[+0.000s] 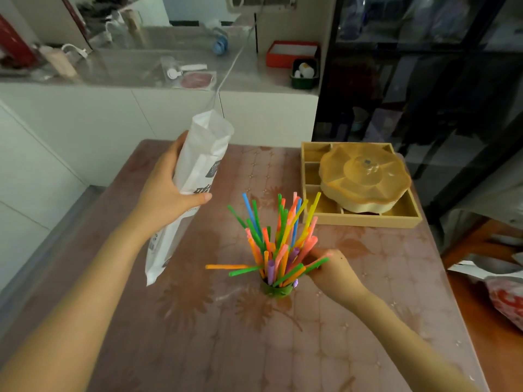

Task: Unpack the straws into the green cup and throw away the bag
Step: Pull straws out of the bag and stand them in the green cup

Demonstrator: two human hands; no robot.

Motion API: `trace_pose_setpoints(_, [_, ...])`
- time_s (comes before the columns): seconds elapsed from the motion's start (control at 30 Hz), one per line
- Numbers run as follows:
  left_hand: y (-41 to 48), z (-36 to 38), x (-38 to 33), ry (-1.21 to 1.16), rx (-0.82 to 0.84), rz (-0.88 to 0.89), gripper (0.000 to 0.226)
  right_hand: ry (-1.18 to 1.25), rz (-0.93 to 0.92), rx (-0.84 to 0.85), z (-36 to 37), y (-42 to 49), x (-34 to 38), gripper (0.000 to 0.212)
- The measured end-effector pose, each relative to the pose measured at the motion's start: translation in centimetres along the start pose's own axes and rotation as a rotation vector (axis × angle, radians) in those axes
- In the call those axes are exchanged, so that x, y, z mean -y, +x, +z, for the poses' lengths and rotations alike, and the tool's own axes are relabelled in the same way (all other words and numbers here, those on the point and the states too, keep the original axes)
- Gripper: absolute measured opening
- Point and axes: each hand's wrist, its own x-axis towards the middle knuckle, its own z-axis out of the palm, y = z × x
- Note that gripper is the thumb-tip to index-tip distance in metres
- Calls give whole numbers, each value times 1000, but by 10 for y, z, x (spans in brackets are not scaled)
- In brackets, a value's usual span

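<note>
Left hand (169,190), mine, grips the white bag (203,154) tilted above the table (198,349); my right hand (336,268) meets the straws (280,230) in the green cup (278,290), finger grip hidden.

A single wide-angle camera rides on the person's head, facing forward and tipped down, close above the near edge of the table (212,349). Beyond its far edge the view reaches a counter (127,66) and a dark cabinet (424,86).
</note>
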Motion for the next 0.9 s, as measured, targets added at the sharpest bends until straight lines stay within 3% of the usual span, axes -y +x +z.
trace_pose_setpoints(0.07, [-6,-6,-1,-41,9,2,100,57,72,-35,-16,-4,9,16])
trace_pose_setpoints(0.1, [-9,-9,-1,-60,7,-3,100,74,113,-56,-25,-7,16,18])
trace_pose_setpoints(0.17, [-16,-15,-1,-80,-12,-16,100,61,129,-146,-42,-15,30,43])
trace_pose_setpoints(0.27, [-25,-25,-3,-62,-37,-3,104,80,51,-327,-62,-31,57,58])
trace_pose_setpoints(0.37, [-32,-33,-6,-62,-45,21,101,-62,-153,-503,-71,-47,86,52])
trace_pose_setpoints(0.5, [-39,-45,-4,-99,-17,61,101,-448,-414,-357,-46,-51,122,33])
trace_pose_setpoints(0.6, [-44,-56,-1,-102,23,94,103,-734,-449,-186,-12,-30,132,28])
trace_pose_setpoints(0.67, [-47,-65,1,-64,53,129,102,-870,-434,-194,-1,-15,143,15])
trace_pose_setpoints(0.77, [-53,-75,6,-51,46,166,101,-918,-400,-267,-2,-8,157,19])
trace_pose_setpoints(0.8, [-55,-78,9,-73,42,172,101,-907,-382,-259,-5,-9,161,13])
trace_pose_setpoints(0.9, [-57,-82,18,-127,62,181,103,-901,-393,-168,-4,-10,164,25])
